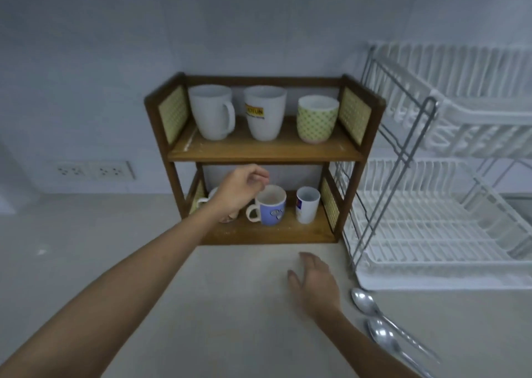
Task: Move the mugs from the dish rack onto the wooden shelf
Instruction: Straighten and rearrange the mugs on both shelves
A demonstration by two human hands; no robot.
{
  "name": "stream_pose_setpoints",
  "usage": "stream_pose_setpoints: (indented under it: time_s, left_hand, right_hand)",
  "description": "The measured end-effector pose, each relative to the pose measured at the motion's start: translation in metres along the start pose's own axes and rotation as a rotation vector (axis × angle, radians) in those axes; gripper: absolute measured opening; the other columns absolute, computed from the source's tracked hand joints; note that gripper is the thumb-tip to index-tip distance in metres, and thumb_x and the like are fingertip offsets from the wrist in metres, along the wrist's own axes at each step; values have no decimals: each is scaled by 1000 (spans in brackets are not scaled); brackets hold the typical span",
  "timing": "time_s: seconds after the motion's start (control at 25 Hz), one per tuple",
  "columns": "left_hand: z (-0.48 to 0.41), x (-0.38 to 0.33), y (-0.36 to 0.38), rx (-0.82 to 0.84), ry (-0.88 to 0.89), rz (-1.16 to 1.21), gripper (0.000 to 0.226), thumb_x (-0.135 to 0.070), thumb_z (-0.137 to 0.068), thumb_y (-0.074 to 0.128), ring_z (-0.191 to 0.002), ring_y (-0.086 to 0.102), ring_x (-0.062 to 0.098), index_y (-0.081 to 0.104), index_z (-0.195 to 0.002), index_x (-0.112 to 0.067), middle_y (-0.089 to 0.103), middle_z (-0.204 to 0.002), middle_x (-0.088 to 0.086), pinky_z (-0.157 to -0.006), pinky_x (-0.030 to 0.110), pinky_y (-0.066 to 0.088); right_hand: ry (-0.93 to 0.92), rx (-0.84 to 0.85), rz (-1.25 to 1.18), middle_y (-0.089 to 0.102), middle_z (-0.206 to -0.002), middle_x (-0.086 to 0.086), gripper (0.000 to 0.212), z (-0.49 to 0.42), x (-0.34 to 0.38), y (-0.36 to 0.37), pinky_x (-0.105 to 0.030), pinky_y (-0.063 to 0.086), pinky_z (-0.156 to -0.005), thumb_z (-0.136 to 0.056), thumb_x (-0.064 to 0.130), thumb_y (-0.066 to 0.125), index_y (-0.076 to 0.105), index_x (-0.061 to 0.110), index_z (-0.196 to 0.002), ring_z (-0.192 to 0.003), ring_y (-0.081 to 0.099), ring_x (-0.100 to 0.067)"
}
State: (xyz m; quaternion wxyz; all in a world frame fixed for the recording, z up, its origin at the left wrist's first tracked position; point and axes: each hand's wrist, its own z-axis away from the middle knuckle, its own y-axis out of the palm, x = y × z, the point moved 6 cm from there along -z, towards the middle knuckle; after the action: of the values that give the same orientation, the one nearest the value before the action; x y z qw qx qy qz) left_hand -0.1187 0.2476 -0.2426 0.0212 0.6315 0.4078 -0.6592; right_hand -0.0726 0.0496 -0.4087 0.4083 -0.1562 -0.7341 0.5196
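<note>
The wooden shelf (pixel 263 150) stands on the counter (pixel 201 291) against the far wall, with the white dish rack (pixel 431 227) just to its right. On the upper board sit three mugs — a plain white mug (pixel 211 112) at the left, a white mug with a yellow logo (pixel 265 112) in the middle, and a green-patterned cup (pixel 316 118) at the right. On the lower board stand a blue mug (pixel 270 206) and a small white cup (pixel 307 204), with another mug (pixel 205 200) mostly hidden behind the left hand (pixel 240 189). That hand hovers above the blue mug's rim, fingers loosely curled and holding nothing. The right hand (pixel 315 281) lies near the counter, fingers spread and empty — beside two spoons (pixel 374 317). No mugs show in the visible part of the rack.
</note>
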Motion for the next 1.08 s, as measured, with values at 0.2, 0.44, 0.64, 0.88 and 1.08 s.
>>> stream_pose_setpoints:
  time_s: [0.2,0.44,0.64,0.88,1.08]
  left_hand:
    - [4,-72,-96,-161,304,-29,13,-25,-93,56,-73,70,12,67,-98,-22,73,-73,-8,-63,22,53]
    - [-58,-110,-160,-228,102,-616,30,-30,-92,54,-107,59,21,58,-120,-20,64,-119,4,-86,29,47]
    - [-94,-92,-150,-103,-194,-772,63,-57,-88,49,-110,57,27,48,-132,-13,58,-128,11,-82,31,46]
    - [-112,-86,-144,-33,-196,-945,68,-53,-87,53,-105,54,23,42,-139,-10,55,-133,11,-80,30,45]
    - [-105,-75,-161,147,-119,-817,82,-52,-80,61,-138,34,24,26,-148,-25,33,-155,0,-112,39,33]
  right_hand:
    - [-274,-399,-278,65,-94,8,20,-61,85,-126,-21,45,-64,-84,29,57,63,21,-102,-87,58,-11]
    - [-434,-478,-259,67,-99,2,26,-154,166,-243,-31,50,-70,-86,34,53,62,21,-107,-92,61,-17]
    - [-254,-16,76,49,-135,-9,73,-224,197,-241,-43,46,-95,-82,64,50,41,17,-137,-121,47,-30]
    - [-252,173,255,62,-101,-5,70,-246,205,-220,-33,50,-74,-70,68,60,58,11,-111,-89,59,-23]
    - [-358,244,186,56,-130,-9,79,-250,206,-223,-34,49,-86,-69,56,66,49,8,-129,-111,55,-25]
